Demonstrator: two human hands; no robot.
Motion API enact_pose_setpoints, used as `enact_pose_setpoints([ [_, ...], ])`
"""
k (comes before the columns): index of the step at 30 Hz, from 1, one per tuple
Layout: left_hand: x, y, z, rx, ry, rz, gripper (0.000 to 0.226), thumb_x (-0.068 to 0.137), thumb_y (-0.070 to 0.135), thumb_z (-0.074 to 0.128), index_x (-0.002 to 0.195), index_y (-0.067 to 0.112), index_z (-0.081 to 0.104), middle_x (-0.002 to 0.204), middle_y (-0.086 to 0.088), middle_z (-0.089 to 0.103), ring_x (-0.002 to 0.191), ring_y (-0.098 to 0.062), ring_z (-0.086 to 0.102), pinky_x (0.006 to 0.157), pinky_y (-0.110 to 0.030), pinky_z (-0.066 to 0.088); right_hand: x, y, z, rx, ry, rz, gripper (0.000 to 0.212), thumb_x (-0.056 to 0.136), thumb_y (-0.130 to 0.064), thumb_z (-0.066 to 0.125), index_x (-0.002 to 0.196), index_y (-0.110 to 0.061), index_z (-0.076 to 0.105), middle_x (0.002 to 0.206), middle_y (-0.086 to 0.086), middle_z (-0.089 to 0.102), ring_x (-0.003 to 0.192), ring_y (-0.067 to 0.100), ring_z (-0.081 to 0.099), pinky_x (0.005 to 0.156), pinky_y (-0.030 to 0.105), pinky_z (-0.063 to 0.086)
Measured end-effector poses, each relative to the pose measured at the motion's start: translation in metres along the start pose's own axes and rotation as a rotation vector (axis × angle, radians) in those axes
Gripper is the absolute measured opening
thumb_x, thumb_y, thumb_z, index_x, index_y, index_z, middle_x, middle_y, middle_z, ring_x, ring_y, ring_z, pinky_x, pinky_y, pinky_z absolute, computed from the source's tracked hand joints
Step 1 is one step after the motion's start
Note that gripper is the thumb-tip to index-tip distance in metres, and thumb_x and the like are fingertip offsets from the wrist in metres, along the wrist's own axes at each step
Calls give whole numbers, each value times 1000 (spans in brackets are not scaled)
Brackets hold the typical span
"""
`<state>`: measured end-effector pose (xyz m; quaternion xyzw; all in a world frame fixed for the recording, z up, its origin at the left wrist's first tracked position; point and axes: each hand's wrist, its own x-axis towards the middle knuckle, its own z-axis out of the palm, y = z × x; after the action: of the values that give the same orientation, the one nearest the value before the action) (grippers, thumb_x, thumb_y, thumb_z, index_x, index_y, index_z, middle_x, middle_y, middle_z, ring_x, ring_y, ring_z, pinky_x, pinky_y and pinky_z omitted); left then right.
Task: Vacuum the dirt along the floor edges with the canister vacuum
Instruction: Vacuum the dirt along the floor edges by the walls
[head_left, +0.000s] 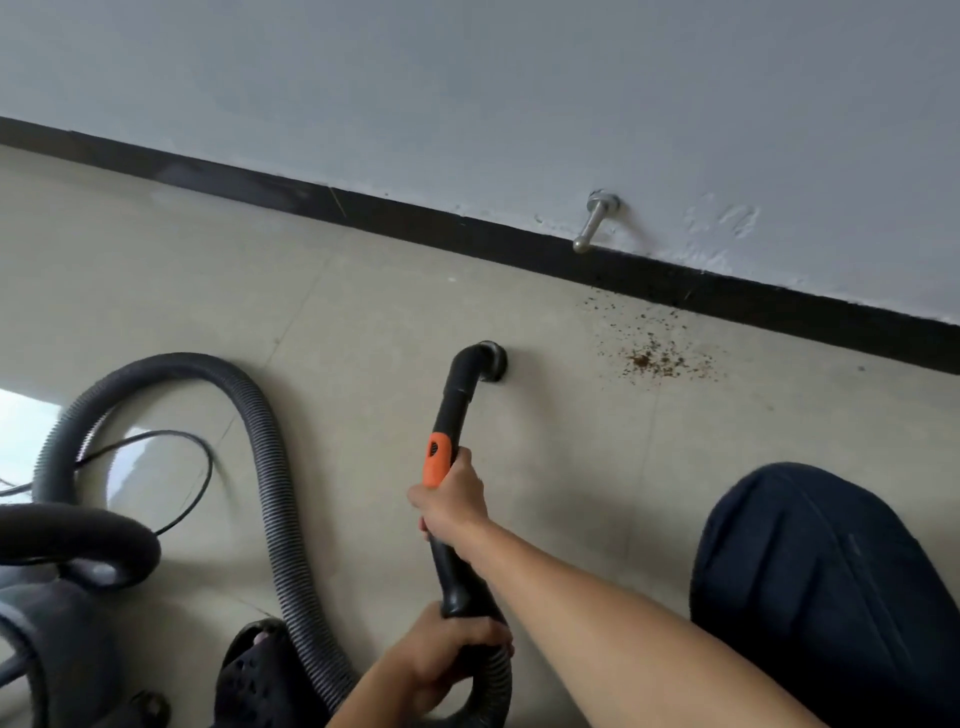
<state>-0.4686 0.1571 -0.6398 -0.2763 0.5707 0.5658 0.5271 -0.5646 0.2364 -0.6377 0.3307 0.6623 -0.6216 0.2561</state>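
My right hand (451, 501) grips the black vacuum wand (457, 400) just below its orange switch (435, 460). My left hand (447, 657) holds the wand's lower end where the ribbed hose (270, 467) joins it. The round nozzle (491, 362) rests on the beige tile floor (363, 291), short of the wall. A patch of brown dirt crumbs (649, 358) lies to the nozzle's right, spreading up to the black baseboard (467, 231). The canister vacuum (57, 623) sits at the lower left, partly cut off.
A metal door stopper (592, 221) sticks out of the white wall above the baseboard. A thin black power cord (171, 467) loops on the floor at left. My black sandal (254, 670) and my dark-trousered knee (821, 587) are near the bottom.
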Motion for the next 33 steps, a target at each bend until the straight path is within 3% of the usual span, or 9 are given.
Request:
enact_pose_setpoints([
  [3, 7, 4, 10, 29, 3, -1, 72, 44, 4, 82, 108, -18, 60, 97, -29, 64, 89, -39, 64, 87, -48, 53, 13, 7, -13, 65, 125, -6, 42, 72, -20, 58, 109, -25, 40, 91, 7, 60, 63, 31, 65, 53, 37, 58],
  [6, 19, 35, 24, 84, 11, 16, 76, 38, 14, 81, 108, -11, 64, 86, -21, 68, 78, -31, 66, 83, -43, 55, 39, -6, -42, 115, 318, 23, 46, 65, -28, 54, 107, -27, 37, 93, 9, 65, 75, 36, 70, 67, 50, 60],
  [8, 25, 51, 39, 79, 35, 45, 76, 37, 20, 82, 106, -7, 65, 85, -19, 70, 76, -30, 67, 79, -42, 56, 45, -20, -58, 96, 281, 7, 44, 71, -23, 58, 110, -25, 37, 95, 8, 64, 68, 32, 69, 62, 42, 60],
  [12, 45, 79, 71, 50, 75, 121, 69, 44, 25, 84, 104, -2, 66, 97, -21, 72, 87, -32, 70, 80, -43, 56, 60, -51, -92, 61, 118, -44, 42, 79, -8, 65, 115, -15, 43, 90, 5, 56, 46, 17, 55, 42, 25, 45],
  [18, 55, 93, 89, 87, 28, 87, 63, 48, 21, 84, 105, 0, 66, 97, -19, 73, 87, -32, 70, 76, -41, 59, 70, -51, -125, 134, 265, -14, 39, 81, -6, 63, 113, -16, 43, 88, 6, 60, 52, 19, 57, 45, 26, 47],
  [23, 62, 89, 88, 131, 41, 85, 68, 43, 22, 85, 104, 0, 66, 95, -19, 73, 87, -31, 70, 77, -42, 59, 70, -45, -126, 171, 196, -34, 41, 80, -6, 64, 113, -17, 44, 84, 5, 57, 45, 16, 54, 43, 24, 45],
  [26, 64, 97, 104, 205, -11, 71, 63, 45, 20, 83, 102, 1, 66, 88, -14, 72, 81, -26, 70, 69, -35, 58, 71, -38, -149, 247, 253, -16, 38, 77, -4, 63, 108, -18, 46, 83, 6, 59, 47, 16, 53, 44, 24, 45],
  [30, 63, 91, 111, 277, -15, 78, 56, 51, 20, 81, 101, 1, 66, 85, -11, 70, 77, -24, 67, 65, -31, 55, 76, -23, -162, 354, 454, 34, 37, 77, -8, 63, 107, -21, 44, 93, 11, 65, 56, 22, 58, 52, 29, 50],
  [33, 67, 94, 113, 288, 13, 98, 45, 61, 15, 82, 101, 1, 65, 87, -12, 70, 77, -24, 67, 62, -31, 54, 74, -29, -167, 371, 409, 22, 34, 80, -6, 61, 106, -18, 43, 87, 10, 63, 49, 20, 55, 46, 27, 48],
])
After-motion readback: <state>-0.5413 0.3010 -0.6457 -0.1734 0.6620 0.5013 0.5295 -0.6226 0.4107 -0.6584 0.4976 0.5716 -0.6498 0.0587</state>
